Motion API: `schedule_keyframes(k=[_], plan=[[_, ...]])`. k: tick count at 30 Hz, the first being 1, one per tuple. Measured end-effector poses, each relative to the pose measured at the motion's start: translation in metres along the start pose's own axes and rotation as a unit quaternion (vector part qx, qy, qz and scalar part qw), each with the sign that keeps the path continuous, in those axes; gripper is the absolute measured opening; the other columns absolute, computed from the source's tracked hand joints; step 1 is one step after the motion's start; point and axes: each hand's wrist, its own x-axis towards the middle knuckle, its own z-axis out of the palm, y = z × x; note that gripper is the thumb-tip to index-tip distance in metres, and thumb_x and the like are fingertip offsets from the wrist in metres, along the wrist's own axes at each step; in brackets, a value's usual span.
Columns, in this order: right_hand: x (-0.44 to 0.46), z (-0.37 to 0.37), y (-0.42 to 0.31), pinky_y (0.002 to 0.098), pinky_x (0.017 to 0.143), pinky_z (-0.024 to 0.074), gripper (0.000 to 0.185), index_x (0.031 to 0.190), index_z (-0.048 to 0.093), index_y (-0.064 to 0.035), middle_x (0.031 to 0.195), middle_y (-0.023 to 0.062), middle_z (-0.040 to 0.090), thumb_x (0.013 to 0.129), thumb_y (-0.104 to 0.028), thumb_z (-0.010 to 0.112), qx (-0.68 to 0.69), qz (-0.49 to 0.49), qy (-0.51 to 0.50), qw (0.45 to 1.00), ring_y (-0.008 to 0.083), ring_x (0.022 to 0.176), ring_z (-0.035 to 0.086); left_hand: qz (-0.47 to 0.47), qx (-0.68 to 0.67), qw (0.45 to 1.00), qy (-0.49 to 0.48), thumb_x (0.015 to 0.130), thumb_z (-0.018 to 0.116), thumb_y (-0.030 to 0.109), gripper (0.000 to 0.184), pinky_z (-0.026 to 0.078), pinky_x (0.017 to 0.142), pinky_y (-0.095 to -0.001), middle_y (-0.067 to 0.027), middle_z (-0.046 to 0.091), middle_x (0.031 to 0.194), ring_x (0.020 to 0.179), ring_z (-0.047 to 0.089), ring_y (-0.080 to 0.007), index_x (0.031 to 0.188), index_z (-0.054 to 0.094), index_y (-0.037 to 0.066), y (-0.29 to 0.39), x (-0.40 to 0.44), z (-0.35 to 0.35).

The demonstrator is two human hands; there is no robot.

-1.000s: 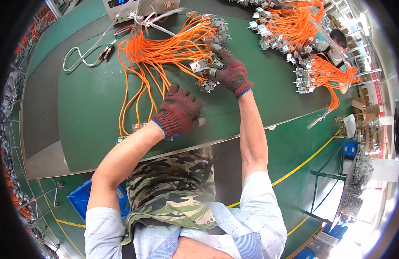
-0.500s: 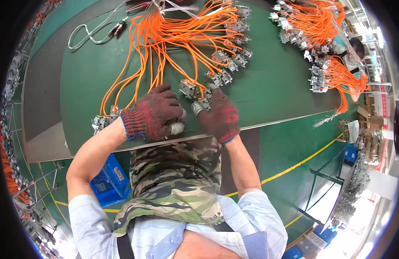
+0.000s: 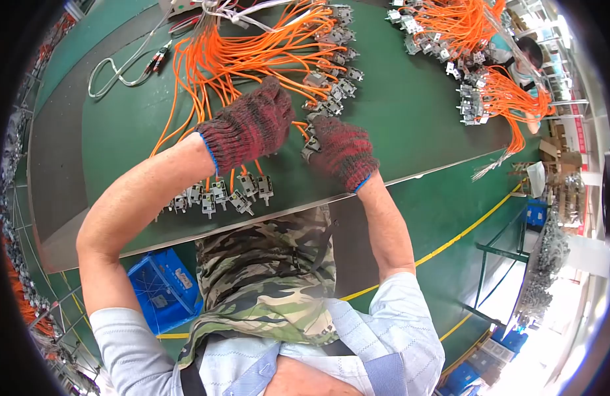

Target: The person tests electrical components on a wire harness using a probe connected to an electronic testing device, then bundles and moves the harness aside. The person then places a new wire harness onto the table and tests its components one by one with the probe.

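My left hand [image 3: 249, 125], in a dark red knitted glove, is over the orange wires [image 3: 219, 63] with its fingers curled. What they hold, if anything, is hidden. In the same kind of glove, my right hand [image 3: 344, 148] is closed on a small grey metal wired part [image 3: 310, 146] at the end of orange wires. Several similar box-shaped metal parts [image 3: 219, 193] lie along the front edge, below my left forearm. More metal parts [image 3: 338, 89] form a row just beyond my right hand.
A white cable with clips [image 3: 113, 76] lies at the table's left. Other orange wire bundles [image 3: 463, 33] rest at the far right, where another person [image 3: 526, 56] is. A blue crate [image 3: 163, 290] stands on the floor below the table's edge [image 3: 278, 214].
My left hand has moved up, away from the table edge, uncovering several metal parts near the front. My right hand stays by its metal part. The whole view has shifted slightly.
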Motion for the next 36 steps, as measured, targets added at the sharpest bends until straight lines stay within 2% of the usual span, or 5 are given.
schedule_keyframes(k=[15,17,23,31,36], plan=[[-0.001,-0.004,0.016,0.0471,0.086,0.0602,0.074,0.149,0.056,-0.0097,0.117,0.017,0.075,0.085,-0.04,0.078,-0.1,0.003,-0.061,0.993,0.0349,0.097,0.075,-0.219,-0.662,0.71,-0.096,0.091,0.08,0.03,0.026,0.058,0.086,-0.0445,-0.013,0.074,0.102,0.101,0.072,-0.0348,0.107,0.078,0.01,0.013,-0.013,0.02],[-0.006,-0.05,0.018,0.0442,0.09,0.0592,0.081,0.155,0.052,-0.0092,0.126,0.0154,0.073,0.084,-0.035,0.084,0.145,0.04,-0.104,0.983,0.0307,0.103,0.074,-0.262,-0.676,0.688,0.027,0.094,0.078,0.025,0.022,0.059,0.085,-0.0419,-0.0138,0.073,0.104,0.099,0.073,-0.0332,0.109,0.076,0.009,-0.002,-0.01,0.018],[0.048,-0.038,0.103,0.0427,0.102,0.0559,0.062,0.147,0.061,-0.0095,0.134,0.0192,0.071,0.091,-0.029,0.078,0.199,0.109,0.154,0.961,0.0337,0.12,0.071,-0.293,-0.328,0.888,0.134,0.093,0.073,0.018,0.04,0.056,0.095,-0.0501,-0.0171,0.068,0.12,0.112,0.066,-0.0422,0.131,0.064,0.008,-0.032,0.068,0.049],[0.067,-0.002,0.106,0.0441,0.1,0.0556,0.04,0.133,0.071,-0.0063,0.125,0.0224,0.073,0.095,-0.02,0.07,0.209,0.047,0.184,0.959,0.0407,0.116,0.07,-0.417,-0.424,0.804,-0.003,0.1,0.061,0.058,0.068,0.053,0.101,-0.0555,-0.0247,0.07,0.129,0.119,0.067,-0.045,0.148,0.055,0.01,-0.037,0.111,0.053],[0.032,0.018,0.059,0.0508,0.092,0.0557,0.034,0.124,0.069,-0.0052,0.112,0.0233,0.072,0.094,-0.023,0.067,0.158,0.033,0.188,0.969,0.0437,0.105,0.069,-0.413,-0.373,0.828,-0.074,0.095,0.072,0.044,0.053,0.056,0.091,-0.0561,-0.0247,0.075,0.108,0.107,0.072,-0.045,0.133,0.058,0.01,-0.036,0.115,0.04]])
